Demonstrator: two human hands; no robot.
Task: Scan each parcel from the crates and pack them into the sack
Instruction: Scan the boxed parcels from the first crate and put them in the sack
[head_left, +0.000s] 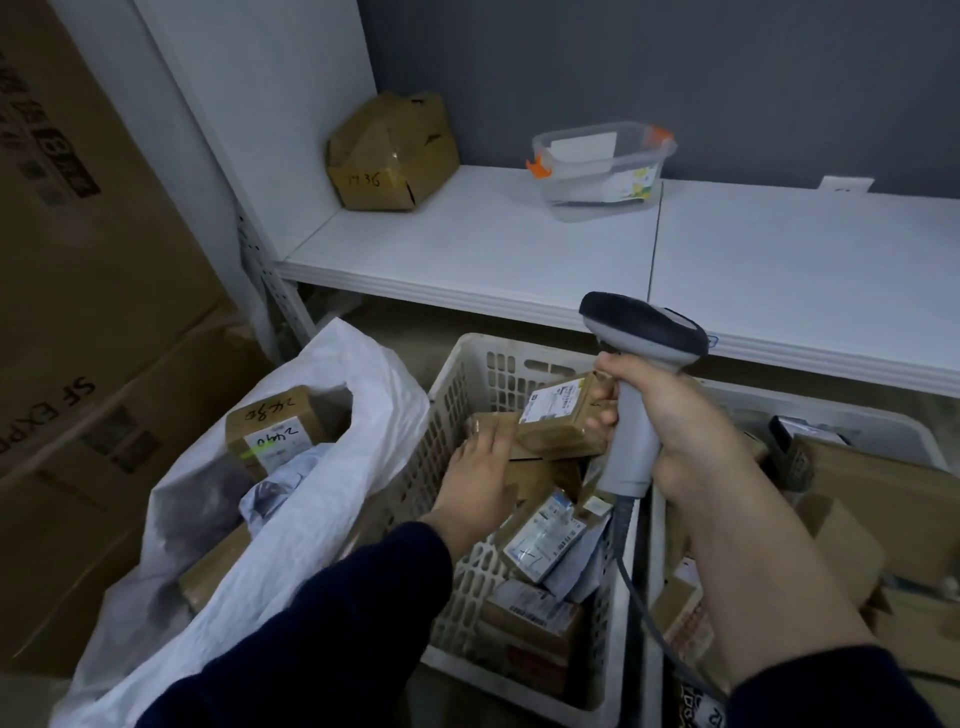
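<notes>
My right hand (675, 415) grips the handle of a grey barcode scanner (641, 332), its dark head pointing left over the white crate (457, 384). In that crate a small brown parcel with a white label (563, 415) sits tilted above several other parcels. My left hand (480, 483) reaches into the crate and its fingers hold the left end of this parcel; the thumb is hidden. To the left the white sack (332, 499) stands open with several parcels inside, one marked in handwriting (275, 421).
A second crate (883, 421) full of cardboard parcels stands at the right. Behind the crates runs a white shelf (519, 249) carrying a crumpled brown box (392, 153) and a clear plastic tub (602, 169). Large cardboard cartons (78, 312) are stacked on the left.
</notes>
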